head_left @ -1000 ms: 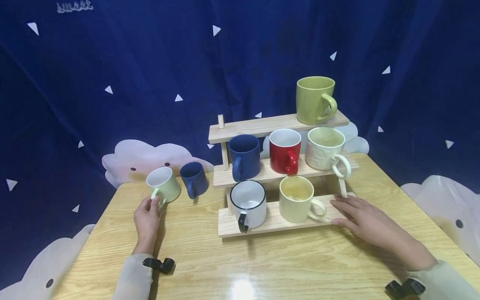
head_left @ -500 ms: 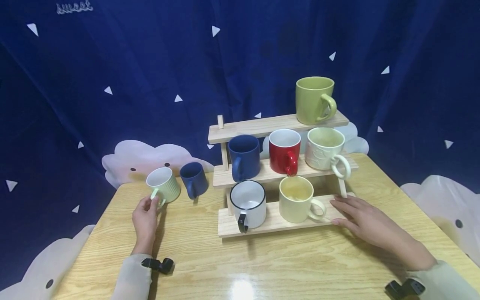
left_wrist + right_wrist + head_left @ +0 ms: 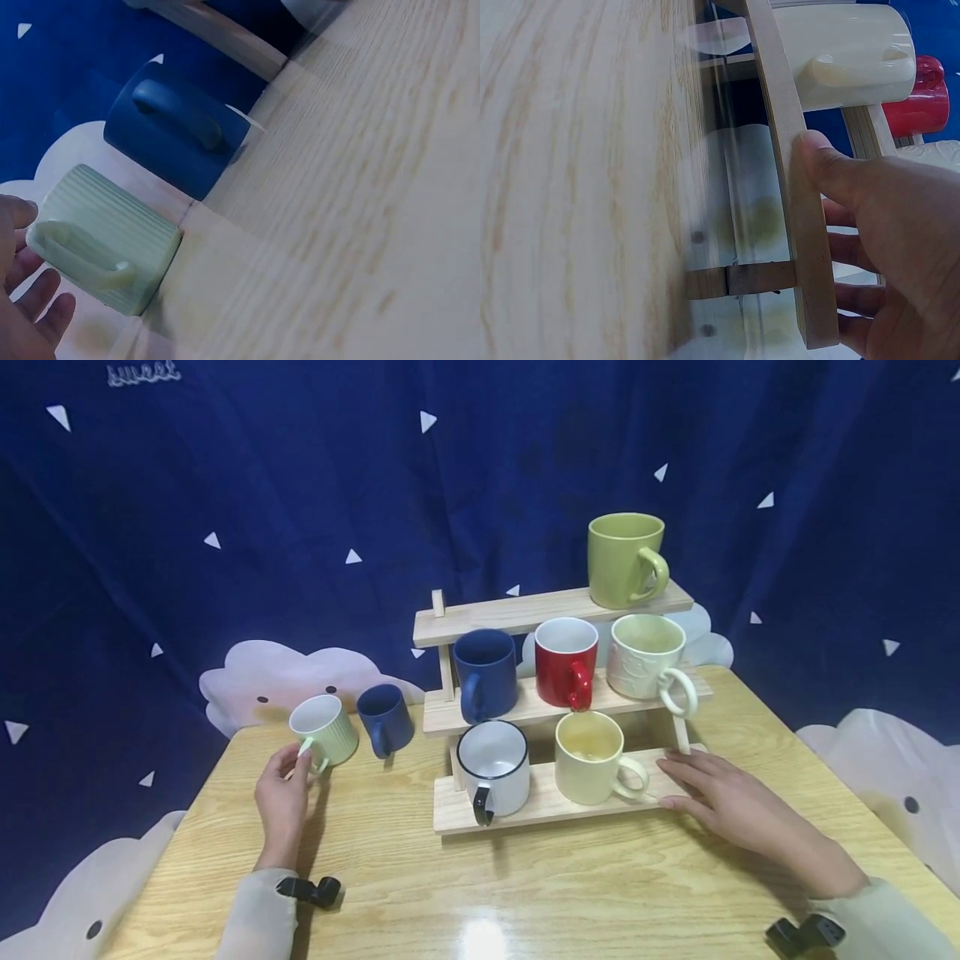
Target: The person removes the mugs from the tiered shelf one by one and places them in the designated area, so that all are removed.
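One change: L hand sits slightly further back vs. 1 s ago, fingers apart beside handle of green mug, contact unclear; prob. let go. Mug's upright nr far-left corner of table. R hand, unclamped, rests on R end of rack's bottom shelf.

- The head camera looks forward and down from the person's side of the pale wood-grain table, far enough back to take in the whole three-tier light wooden rack and both left hand and right hand.
- The left wrist camera is low, close and strongly tilted, facing the ribbed pale-green mug and matte dark-blue mug, which the head view shares.
- The right wrist camera, turned sideways, looks closely along the rack's front edge; the head view shares the glossy red mug there.
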Available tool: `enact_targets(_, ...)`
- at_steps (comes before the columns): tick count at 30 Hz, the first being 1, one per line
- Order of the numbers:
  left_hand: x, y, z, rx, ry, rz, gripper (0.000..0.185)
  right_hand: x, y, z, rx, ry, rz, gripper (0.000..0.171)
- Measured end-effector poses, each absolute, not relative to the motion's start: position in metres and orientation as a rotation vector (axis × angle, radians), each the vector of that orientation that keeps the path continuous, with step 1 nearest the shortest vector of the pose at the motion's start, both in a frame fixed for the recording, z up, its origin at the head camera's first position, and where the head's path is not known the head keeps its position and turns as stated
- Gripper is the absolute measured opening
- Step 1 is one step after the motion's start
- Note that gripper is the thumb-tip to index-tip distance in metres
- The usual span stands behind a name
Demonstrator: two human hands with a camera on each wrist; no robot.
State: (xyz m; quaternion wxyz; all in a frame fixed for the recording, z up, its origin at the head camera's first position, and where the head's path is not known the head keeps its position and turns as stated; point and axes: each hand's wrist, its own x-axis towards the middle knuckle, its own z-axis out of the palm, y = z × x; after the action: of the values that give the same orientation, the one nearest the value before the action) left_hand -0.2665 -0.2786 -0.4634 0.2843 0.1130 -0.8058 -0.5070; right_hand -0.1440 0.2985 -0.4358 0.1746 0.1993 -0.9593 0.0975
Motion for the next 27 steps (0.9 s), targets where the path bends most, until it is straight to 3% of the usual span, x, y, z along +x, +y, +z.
enact_targets(27, -0.261, -0.263, -0.402, -0.024, -2.217, -1.211, 0.037, -0.145, 0.298, -0.435, 0.577, -2.698, 0.281, 0.054)
